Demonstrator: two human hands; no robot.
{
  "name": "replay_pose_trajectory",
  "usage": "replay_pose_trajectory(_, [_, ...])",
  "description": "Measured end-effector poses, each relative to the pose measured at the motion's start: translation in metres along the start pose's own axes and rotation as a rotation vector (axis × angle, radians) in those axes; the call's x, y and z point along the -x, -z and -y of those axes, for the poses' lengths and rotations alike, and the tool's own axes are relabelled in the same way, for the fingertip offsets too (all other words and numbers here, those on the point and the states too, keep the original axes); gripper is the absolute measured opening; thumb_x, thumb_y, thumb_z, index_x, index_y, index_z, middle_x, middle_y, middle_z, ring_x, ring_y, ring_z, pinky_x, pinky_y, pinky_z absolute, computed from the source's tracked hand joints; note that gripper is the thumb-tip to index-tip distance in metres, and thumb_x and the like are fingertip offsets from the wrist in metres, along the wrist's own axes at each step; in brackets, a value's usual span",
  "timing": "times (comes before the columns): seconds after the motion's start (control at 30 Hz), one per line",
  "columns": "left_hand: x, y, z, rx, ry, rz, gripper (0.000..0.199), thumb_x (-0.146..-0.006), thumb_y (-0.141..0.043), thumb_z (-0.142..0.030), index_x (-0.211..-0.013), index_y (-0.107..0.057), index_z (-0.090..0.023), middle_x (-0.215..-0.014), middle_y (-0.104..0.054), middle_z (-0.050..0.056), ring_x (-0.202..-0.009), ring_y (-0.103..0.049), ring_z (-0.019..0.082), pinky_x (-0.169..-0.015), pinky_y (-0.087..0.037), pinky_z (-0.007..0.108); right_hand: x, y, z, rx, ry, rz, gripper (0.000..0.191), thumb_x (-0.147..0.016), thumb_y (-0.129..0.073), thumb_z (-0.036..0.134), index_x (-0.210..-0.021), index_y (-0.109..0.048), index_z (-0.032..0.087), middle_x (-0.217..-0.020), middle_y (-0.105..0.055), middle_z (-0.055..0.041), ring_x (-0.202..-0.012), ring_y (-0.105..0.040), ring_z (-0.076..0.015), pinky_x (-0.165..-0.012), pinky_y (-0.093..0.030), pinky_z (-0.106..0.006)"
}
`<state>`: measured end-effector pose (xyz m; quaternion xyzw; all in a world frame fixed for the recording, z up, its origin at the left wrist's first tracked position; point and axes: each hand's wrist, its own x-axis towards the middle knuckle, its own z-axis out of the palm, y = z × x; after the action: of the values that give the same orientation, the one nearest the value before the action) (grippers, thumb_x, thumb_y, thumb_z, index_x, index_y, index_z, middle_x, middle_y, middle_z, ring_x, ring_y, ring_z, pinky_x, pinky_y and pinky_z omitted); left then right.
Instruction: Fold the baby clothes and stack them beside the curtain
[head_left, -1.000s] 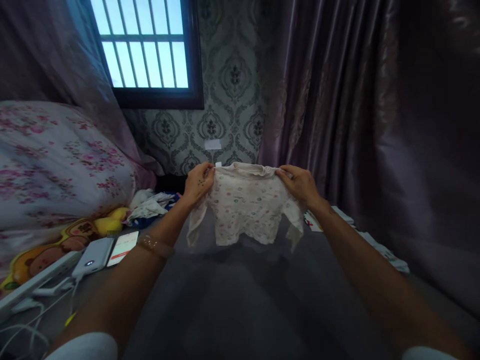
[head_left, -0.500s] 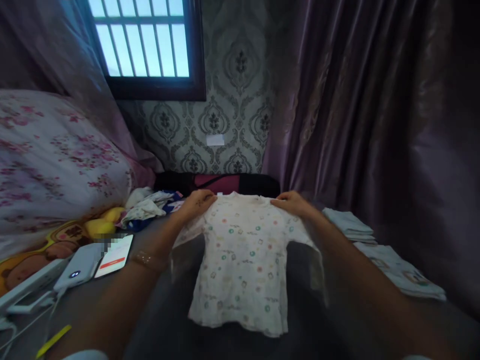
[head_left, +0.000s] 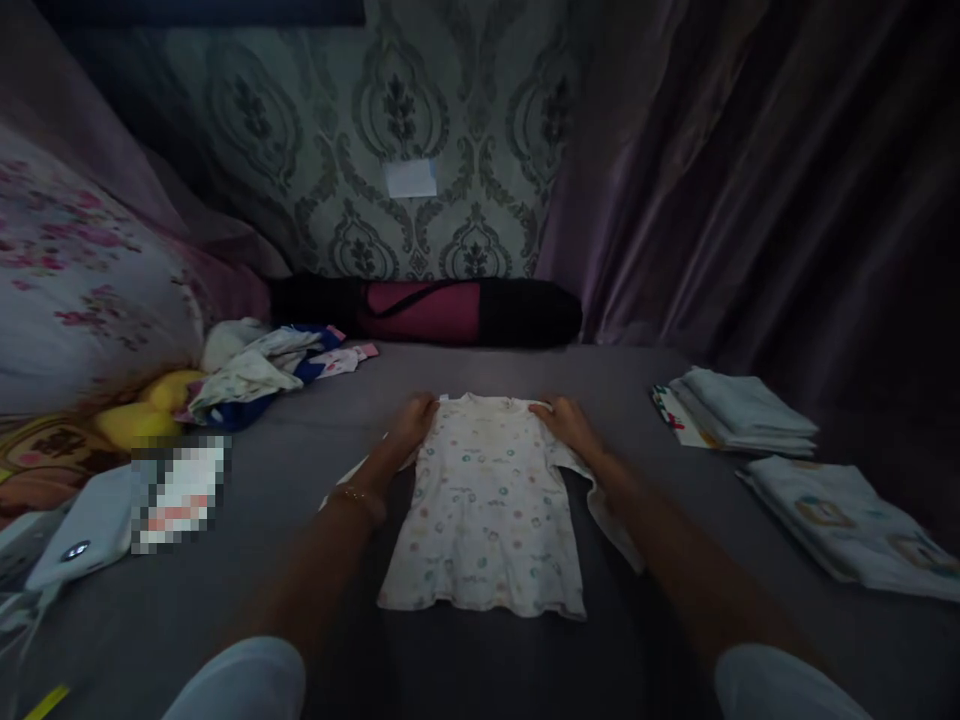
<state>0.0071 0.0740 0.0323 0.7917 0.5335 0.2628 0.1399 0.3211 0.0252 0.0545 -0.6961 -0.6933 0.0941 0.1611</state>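
Note:
A small white long-sleeved shirt (head_left: 491, 500) with a scattered pastel print lies spread on the grey bed surface (head_left: 330, 640), its neckline away from me and its hem towards me. My left hand (head_left: 415, 420) pinches the shoulder on the left of the collar. At the opposite shoulder, my right hand (head_left: 566, 420) grips the cloth in the same way. The two sleeves trail outward, partly hidden under my forearms. A bracelet circles my left wrist.
Two folded stacks of clothes, one farther (head_left: 750, 410) and one nearer (head_left: 847, 520), sit at the right. Crumpled clothes (head_left: 262, 375), a yellow plush (head_left: 135, 420), a power bank (head_left: 90, 530) and a blurred-out phone (head_left: 184, 495) lie left. A black and maroon bag (head_left: 424, 310) lines the wall.
Both hands have lowered the shirt from a raised, hanging position onto the bed, keeping hold of its shoulders. My view has tilted downward, and the window has mostly left the picture.

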Motion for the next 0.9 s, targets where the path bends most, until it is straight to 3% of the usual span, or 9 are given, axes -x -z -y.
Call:
replay_pose_trajectory(0.23, [-0.026, -0.008, 0.008, -0.099, 0.007, -0.024, 0.031, -0.095, -0.034, -0.033, -0.096, -0.060, -0.018, -0.096, -0.062, 0.012, -0.090, -0.057, 0.023, -0.082, -0.043, 0.033, -0.025, -0.010, -0.001, 0.148, 0.015, -0.020, 0.041, -0.097, -0.034, 0.047, -0.113, -0.061, 0.021, -0.113, -0.066, -0.0134, -0.102, -0.062, -0.0251, -0.079, -0.041, -0.029])
replay_pose_trajectory(0.33, [-0.038, -0.009, 0.007, -0.143, 0.040, 0.028, 0.028, -0.093, -0.038, -0.031, -0.101, -0.062, -0.018, -0.098, -0.063, 0.012, -0.092, -0.058, 0.023, -0.082, -0.042, 0.032, -0.033, -0.014, -0.005, 0.180, 0.008, -0.033, 0.040, -0.097, -0.036, 0.045, -0.115, -0.060, 0.018, -0.117, -0.063, -0.0152, -0.104, -0.060, -0.0254, -0.083, -0.041, -0.030])
replay_pose_trajectory(0.47, [-0.057, -0.007, 0.004, -0.223, 0.109, 0.055, 0.026, -0.085, -0.050, -0.026, -0.103, -0.064, -0.015, -0.105, -0.062, 0.016, -0.098, -0.057, 0.028, -0.084, -0.042, 0.038, -0.045, -0.014, -0.016, 0.089, 0.060, -0.035, 0.035, -0.091, -0.050, 0.037, -0.116, -0.062, 0.015, -0.117, -0.063, -0.0143, -0.108, -0.056, -0.0238, -0.091, -0.039, -0.030])
replay_pose_trajectory(0.57, [-0.070, -0.009, -0.005, -0.163, 0.012, 0.068, 0.028, -0.085, -0.051, -0.029, -0.106, -0.065, -0.017, -0.109, -0.063, 0.012, -0.103, -0.055, 0.026, -0.090, -0.040, 0.038, -0.057, -0.012, -0.017, -0.044, 0.088, -0.072, 0.030, -0.091, -0.049, 0.029, -0.114, -0.064, 0.017, -0.113, -0.066, -0.0102, -0.104, -0.058, -0.0211, -0.090, -0.040, -0.029])
replay_pose_trajectory(0.63, [-0.075, -0.017, -0.012, -0.065, -0.034, 0.109, 0.031, -0.086, -0.052, -0.038, -0.106, -0.066, -0.018, -0.105, -0.065, 0.008, -0.100, -0.056, 0.024, -0.090, -0.041, 0.036, -0.064, -0.015, -0.012, -0.095, 0.118, -0.061, 0.028, -0.092, -0.047, 0.026, -0.109, -0.067, 0.018, -0.107, -0.069, -0.0070, -0.098, -0.060, -0.0188, -0.087, -0.042, -0.027])
replay_pose_trajectory(0.73, [-0.075, -0.035, -0.019, 0.032, 0.021, 0.099, 0.039, -0.080, -0.058, -0.047, -0.104, -0.067, -0.017, -0.104, -0.066, 0.008, -0.096, -0.058, 0.023, -0.087, -0.043, 0.034, -0.070, -0.023, 0.000, -0.145, 0.191, 0.020, 0.026, -0.090, -0.050, 0.026, -0.108, -0.068, 0.019, -0.105, -0.070, -0.0058, -0.097, -0.060, -0.0179, -0.086, -0.042, -0.025])
replay_pose_trajectory(0.9, [-0.071, -0.055, -0.017, 0.106, 0.134, 0.007, 0.029, -0.080, -0.061, -0.039, -0.097, -0.069, -0.017, -0.093, -0.069, 0.006, -0.090, -0.060, 0.020, -0.079, -0.044, 0.030, -0.073, -0.036, 0.014, -0.101, 0.149, 0.057, 0.028, -0.088, -0.055, 0.027, -0.112, -0.067, 0.020, -0.112, -0.066, -0.0083, -0.106, -0.057, -0.0200, -0.093, -0.040, -0.029])
